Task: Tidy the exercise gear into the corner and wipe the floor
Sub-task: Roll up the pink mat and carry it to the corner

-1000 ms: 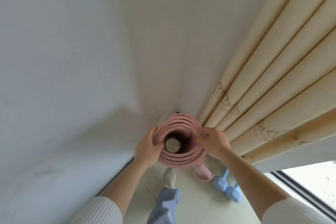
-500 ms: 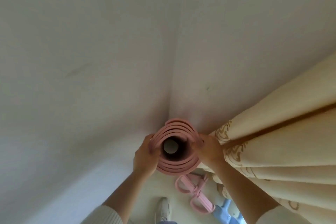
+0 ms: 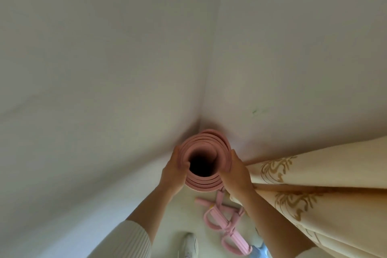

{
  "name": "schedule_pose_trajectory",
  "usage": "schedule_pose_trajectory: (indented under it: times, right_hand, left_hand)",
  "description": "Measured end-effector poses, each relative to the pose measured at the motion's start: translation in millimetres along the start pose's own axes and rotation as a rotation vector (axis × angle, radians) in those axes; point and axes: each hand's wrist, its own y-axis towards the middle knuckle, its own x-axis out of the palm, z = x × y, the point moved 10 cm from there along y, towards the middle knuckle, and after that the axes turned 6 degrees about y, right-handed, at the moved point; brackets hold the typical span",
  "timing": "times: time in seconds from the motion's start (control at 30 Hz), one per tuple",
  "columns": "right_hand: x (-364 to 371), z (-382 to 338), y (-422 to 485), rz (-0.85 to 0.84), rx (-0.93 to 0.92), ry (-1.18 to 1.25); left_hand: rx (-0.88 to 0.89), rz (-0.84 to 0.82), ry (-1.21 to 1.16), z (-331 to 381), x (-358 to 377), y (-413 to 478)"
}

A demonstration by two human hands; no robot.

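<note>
I had the mat upright, snug in the corner, left hand and right hand grip wrapped round its sides, probably so it wouldn't topple.

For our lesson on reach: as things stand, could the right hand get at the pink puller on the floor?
Probably not yet: the right hand grips the rolled mat, as does the left hand. The puller lies uncovered on the floor below, so a freed hand likely could.

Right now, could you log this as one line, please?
left hand: grips rolled pink yoga mat | right hand: grips it | mat: upright in corner
</note>
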Motion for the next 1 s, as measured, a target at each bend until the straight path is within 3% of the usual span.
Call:
schedule_pose_trajectory:
  times: [0.13,0.23,0.37,0.53,0.77,1.0]
  right_hand:
    - [13.1,-0.4,1.9,-0.071,0.019,-0.092]
    - [16.3,-11.0,-9.1,-0.088,-0.050,-0.141]
    - [8.7,-39.1,-48.5,-0.108,-0.152,-0.190]
    - [14.3,-46.1,-115.2,-0.260,-0.229,-0.349]
    - [29.5,-38.9,-276.4,-0.454,-0.423,-0.482]
    - [85.6,-22.6,-474.2,-0.724,-0.758,-0.711]
  left_hand:
    - [-0.099,0.024,0.012,4.7,-7.4,-19.3]
    - [-0.065,0.081,0.000,14.2,-19.1,-47.9]
    - [-0.046,0.131,0.002,16.7,-28.9,-92.5]
    - [-0.084,0.203,-0.017,-3.9,-33.3,-173.0]
    - [-0.143,0.482,-0.014,-62.3,-29.9,-359.1]
    - [-0.375,0.698,-0.020,-164.1,-2.0,-578.2]
